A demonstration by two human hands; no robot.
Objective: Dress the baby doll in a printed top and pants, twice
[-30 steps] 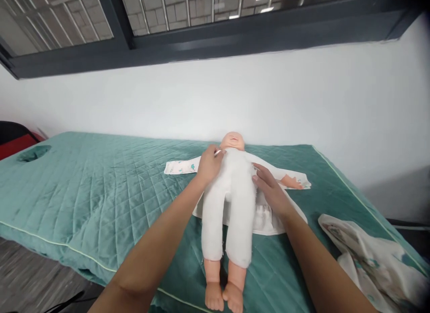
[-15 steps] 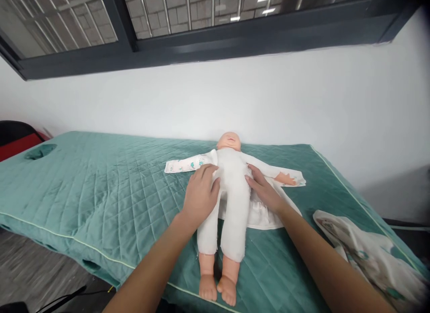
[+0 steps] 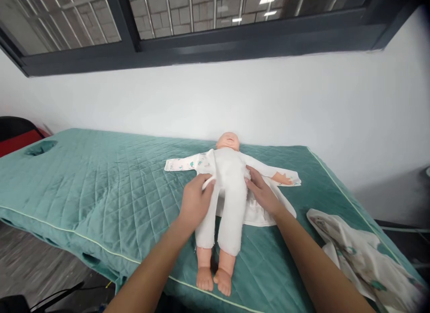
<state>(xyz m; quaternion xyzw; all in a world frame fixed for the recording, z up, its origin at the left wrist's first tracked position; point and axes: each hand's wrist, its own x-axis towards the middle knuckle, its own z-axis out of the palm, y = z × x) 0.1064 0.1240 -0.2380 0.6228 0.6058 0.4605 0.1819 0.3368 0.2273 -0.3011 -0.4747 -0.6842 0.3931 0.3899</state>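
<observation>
A baby doll (image 3: 231,178) with a white cloth body lies on its back, head toward the wall and bare feet toward me. Its arms are inside the sleeves of a white printed baby shirt (image 3: 258,214), which lies spread under and beside the body. At the doll's hip on the left, my left hand (image 3: 197,198) pinches the edge of the shirt front between thumb and fingers. My right hand (image 3: 262,187) rests against the doll's other side, fingers apart and touching its waist, with the shirt beneath the hand.
The doll lies on a green quilted bed cover (image 3: 127,192) with a face hole at the far left. A crumpled printed white garment (image 3: 363,254) sits at the right. Behind are a white wall (image 3: 151,102) and a dark-framed window (image 3: 208,46).
My left hand has closed on the shirt edge and drawn it across the doll's side. My right hand stays at the doll's waist. The view has shifted slightly.
</observation>
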